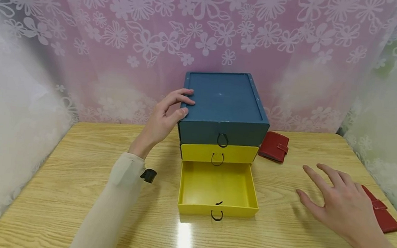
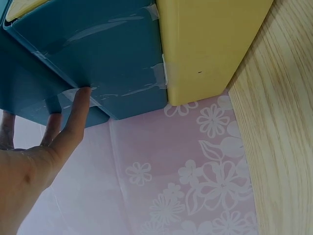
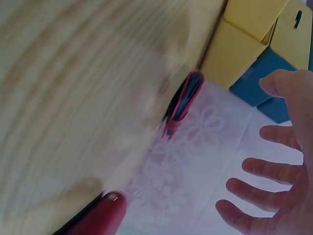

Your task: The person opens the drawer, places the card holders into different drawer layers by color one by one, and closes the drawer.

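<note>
A drawer box (image 1: pixel 226 96) with a dark blue casing stands on the table, with black loop pulls on its drawer fronts. Its lowest yellow drawer (image 1: pixel 219 186) is pulled out, and the inside shows bare yellow. My left hand (image 1: pixel 165 116) rests at the left edge of the blue top, fingertips over the edge; the left wrist view shows its finger (image 2: pixel 78 110) against the blue side. My right hand (image 1: pixel 343 204) hovers over the table on the right with spread fingers, holding nothing. Just beyond it lies a red wallet (image 1: pixel 385 218), partly hidden by this hand.
Another red wallet (image 1: pixel 275 146) with a strap lies beside the box, to its right. The wood-grain table (image 1: pixel 109 151) meets a pink flowered curtain (image 1: pixel 147 55) behind the box. Pale flowered cloth hangs at both sides.
</note>
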`<state>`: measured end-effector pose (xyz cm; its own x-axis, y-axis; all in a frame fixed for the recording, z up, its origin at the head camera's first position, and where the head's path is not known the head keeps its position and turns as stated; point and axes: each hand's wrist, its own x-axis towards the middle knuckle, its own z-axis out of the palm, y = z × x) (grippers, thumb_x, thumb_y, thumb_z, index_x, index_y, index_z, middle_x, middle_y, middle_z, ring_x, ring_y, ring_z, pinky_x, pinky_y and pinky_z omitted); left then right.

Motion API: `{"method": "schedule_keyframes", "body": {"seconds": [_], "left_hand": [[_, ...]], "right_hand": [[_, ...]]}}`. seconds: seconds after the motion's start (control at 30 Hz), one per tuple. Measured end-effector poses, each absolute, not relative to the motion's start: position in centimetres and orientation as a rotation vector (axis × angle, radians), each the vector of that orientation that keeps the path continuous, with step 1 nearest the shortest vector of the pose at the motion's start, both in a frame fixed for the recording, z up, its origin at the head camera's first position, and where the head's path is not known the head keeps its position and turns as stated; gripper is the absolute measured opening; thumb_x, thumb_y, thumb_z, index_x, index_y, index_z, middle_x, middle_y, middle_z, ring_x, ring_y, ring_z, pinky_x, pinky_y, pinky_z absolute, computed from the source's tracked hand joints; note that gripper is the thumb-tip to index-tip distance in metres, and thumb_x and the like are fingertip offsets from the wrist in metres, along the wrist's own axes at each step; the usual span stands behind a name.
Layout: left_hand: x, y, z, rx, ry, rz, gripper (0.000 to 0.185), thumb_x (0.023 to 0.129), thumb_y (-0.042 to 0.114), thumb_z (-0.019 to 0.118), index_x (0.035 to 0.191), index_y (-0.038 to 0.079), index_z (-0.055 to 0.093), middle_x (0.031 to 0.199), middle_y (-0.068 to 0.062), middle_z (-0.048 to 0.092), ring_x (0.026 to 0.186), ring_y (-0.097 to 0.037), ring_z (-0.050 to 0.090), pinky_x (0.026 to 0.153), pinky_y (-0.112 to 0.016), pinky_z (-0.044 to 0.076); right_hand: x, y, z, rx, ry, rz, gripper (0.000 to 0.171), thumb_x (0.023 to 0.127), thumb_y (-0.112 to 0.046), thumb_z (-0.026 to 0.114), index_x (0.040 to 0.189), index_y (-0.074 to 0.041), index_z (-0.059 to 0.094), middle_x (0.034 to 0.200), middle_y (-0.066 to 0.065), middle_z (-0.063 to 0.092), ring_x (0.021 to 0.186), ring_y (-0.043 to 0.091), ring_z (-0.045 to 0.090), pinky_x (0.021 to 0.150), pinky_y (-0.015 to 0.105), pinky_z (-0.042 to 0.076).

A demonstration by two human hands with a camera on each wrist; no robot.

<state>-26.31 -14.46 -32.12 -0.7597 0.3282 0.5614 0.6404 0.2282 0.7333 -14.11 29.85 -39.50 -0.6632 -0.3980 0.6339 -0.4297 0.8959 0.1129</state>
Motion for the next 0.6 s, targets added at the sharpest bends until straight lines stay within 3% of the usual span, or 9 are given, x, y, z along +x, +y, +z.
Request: {"method": "schedule_keyframes", "body": {"seconds": [0.13,0.27,0.37,0.6], "left_hand": [[-26.2,-14.5,-32.1,-0.902,-2.216,-1.544,0.027,0.104,0.021,0.052,0.124,0.011,0.067,0.154,0.002,0.050,0.146,-0.015,0.042,0.122,-0.049,0.034],[-26.1,-14.5,-32.1,-0.906,-2.209,-1.550,0.027,0.104,0.021,0.052,0.124,0.011,0.067,0.154,0.002,0.050,0.146,-0.015,0.042,0.121,-0.053,0.034],[-26.1,-14.5,-32.2,-0.905,-2.203,-1.552,0.027,0.104,0.020,0.052,0.124,0.011,0.067,0.154,0.002,0.050,0.146,-0.015,0.042,0.121,-0.055,0.033],[-26.3,-14.5,-32.1,-0.902,-2.204,-1.541,0.027,0.104,0.021,0.052,0.123,0.011,0.068,0.154,0.000,0.050,0.147,-0.016,0.041,0.123,-0.048,0.033]], "right_hand": [[-14.0,31.3,-40.0,0.532,-2.423,0.036,0.076,0.096,-0.073,0.036,0.131,-0.014,0.068,0.122,0.028,0.066,0.093,0.055,0.063,0.063,0.069,0.052],[-13.9,32.6,-40.3,0.457,-2.514,0.014,0.066,0.087,-0.059,0.065,0.135,-0.014,0.064,0.126,0.030,0.062,0.097,0.058,0.061,0.060,0.068,0.051],[-14.0,33.2,-40.5,0.404,-2.595,-0.019,0.071,0.079,-0.048,0.078,0.138,-0.014,0.060,0.129,0.032,0.059,0.100,0.060,0.059,0.053,0.065,0.050],[-14.2,34.6,-41.1,0.300,-2.770,-0.083,0.077,0.078,-0.040,0.083,0.143,-0.010,0.054,0.132,0.038,0.052,0.101,0.064,0.055,0.055,0.067,0.049]]}}
